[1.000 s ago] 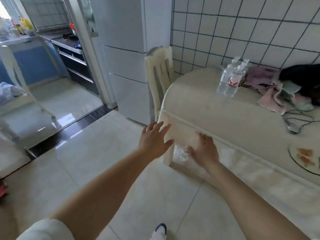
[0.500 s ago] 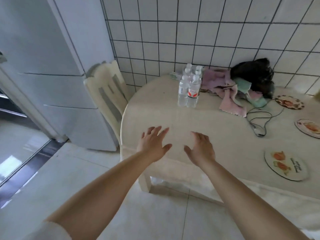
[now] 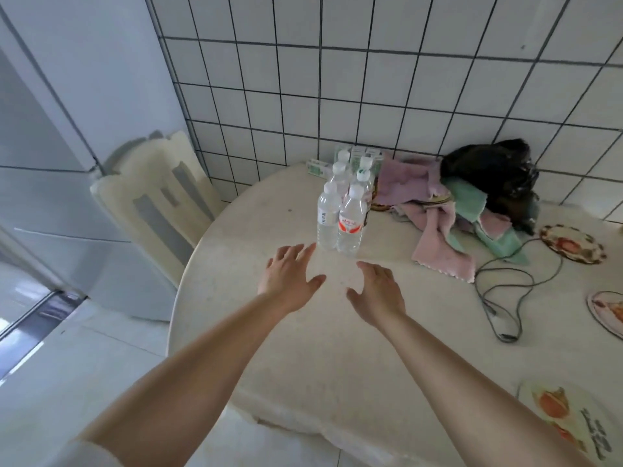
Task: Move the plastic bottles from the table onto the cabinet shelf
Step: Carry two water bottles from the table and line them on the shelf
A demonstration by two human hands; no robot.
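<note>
While both hands hover above the bench [image 3: 269, 348], left hand [image 3: 290, 278] and right hand [image 3: 379, 294] show a spread, empty grip. Plastic bottles [image 3: 342, 210] stand clustered upright just beyond the fingertips, beside crumpled cloths [image 3: 438, 224].

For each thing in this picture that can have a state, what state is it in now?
left hand: open, above the table, holds nothing
right hand: open, holds nothing
plastic bottles: upright, capped, clustered on the table
cloths: crumpled in a pile
cable: loose, looped on the table
chair: pushed against the table
</note>
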